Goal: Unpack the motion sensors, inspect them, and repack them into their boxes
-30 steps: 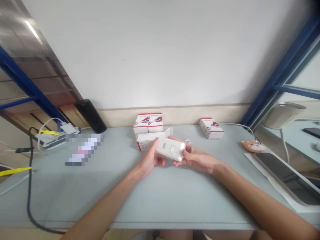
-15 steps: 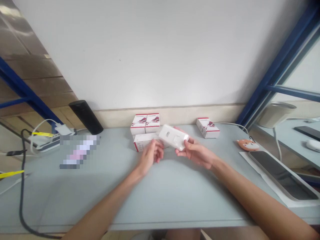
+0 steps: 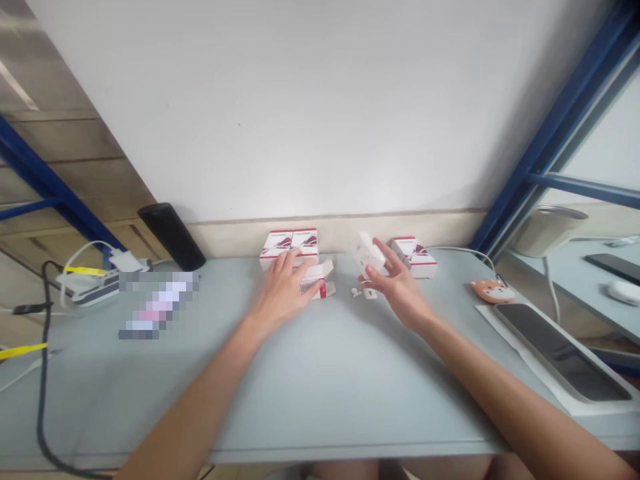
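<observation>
My left hand [image 3: 284, 290] is wrapped over an opened small white-and-red carton [image 3: 314, 273], thumb at its front side and fingers over its top. The carton lies on the desk, its end flaps spread toward the right. My right hand [image 3: 397, 287] is closed on a white plastic tray [image 3: 369, 257], tilted up above the desk, thumb in front and fingers behind. Under the tray, a small white piece [image 3: 356, 292] and another small white piece [image 3: 370, 293] lie on the desk; their kind is too small to tell.
Two closed white-and-red cartons [image 3: 277, 244] stand behind my left hand, and another closed carton [image 3: 416, 256] behind my right. A black cylinder [image 3: 173, 235], a power strip [image 3: 95, 287] and a blurred-out item [image 3: 160, 305] are at left. A fox-shaped case [image 3: 493, 291] and a phone [image 3: 563, 350] lie at right.
My left hand has moved left onto the carton, whose flaps now show open. The white tray has tilted upright and shifted right in my right hand. Small white pieces now show beneath it.
</observation>
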Demonstrator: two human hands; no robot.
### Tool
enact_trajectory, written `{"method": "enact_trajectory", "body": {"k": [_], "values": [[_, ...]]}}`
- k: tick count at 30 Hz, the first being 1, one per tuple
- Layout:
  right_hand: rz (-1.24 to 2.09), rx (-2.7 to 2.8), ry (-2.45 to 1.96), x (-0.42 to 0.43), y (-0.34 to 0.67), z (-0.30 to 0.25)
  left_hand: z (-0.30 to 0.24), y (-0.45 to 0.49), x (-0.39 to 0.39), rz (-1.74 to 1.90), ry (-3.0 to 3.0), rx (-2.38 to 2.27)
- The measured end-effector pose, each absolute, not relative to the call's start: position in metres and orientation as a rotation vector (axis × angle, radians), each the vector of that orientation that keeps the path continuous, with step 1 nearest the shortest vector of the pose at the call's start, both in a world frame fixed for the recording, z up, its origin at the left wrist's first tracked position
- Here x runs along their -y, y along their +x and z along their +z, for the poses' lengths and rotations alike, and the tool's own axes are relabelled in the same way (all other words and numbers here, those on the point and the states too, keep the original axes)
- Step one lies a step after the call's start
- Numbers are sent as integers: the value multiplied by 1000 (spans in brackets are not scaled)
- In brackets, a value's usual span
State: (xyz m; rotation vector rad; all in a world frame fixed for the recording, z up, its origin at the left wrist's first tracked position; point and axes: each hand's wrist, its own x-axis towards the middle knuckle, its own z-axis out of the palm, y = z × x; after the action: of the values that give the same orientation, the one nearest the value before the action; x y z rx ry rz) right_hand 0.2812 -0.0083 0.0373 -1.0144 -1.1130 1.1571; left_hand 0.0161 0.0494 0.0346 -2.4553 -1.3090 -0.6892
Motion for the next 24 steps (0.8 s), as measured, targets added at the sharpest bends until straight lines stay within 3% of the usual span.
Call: {"method": "enact_trajectory", "body": {"k": [14, 24], "values": [[793, 1332, -1044, 9, 268, 19, 40, 22, -16, -674, -2648, 1260], [538, 1350, -1019, 8, 269, 17, 35, 32, -7, -1229, -2719, 1182]]}}
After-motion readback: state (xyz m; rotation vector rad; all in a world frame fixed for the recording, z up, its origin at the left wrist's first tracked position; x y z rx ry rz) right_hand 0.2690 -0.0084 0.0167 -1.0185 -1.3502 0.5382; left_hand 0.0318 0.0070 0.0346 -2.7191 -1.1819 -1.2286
